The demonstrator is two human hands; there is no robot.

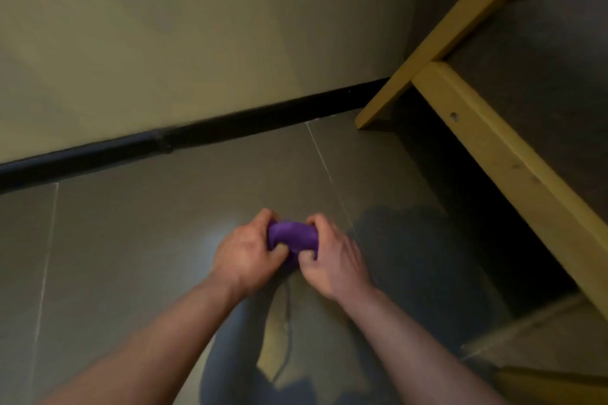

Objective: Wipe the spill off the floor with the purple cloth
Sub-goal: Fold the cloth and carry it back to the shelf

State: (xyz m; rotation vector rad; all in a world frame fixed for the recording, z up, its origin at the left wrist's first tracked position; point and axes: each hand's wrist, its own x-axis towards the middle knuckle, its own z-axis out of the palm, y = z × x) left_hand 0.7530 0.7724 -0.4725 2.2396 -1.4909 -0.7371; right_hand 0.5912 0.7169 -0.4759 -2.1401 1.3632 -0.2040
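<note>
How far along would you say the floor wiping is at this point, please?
Done: the purple cloth is picked up, bunched between the left hand and right hand. In hand: both hands grip it above the grey tiled floor; whether it touches the tiles is unclear. Left: a dark patch, possibly wetness or just shadow, lies to the right near the wooden frame; no clear spill is distinguishable.

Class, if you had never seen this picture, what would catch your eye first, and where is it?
The bunched purple cloth, low in the middle, gripped by the left hand and right hand over the grey floor. Next, the pale wooden frame slanting down the right side.
</note>
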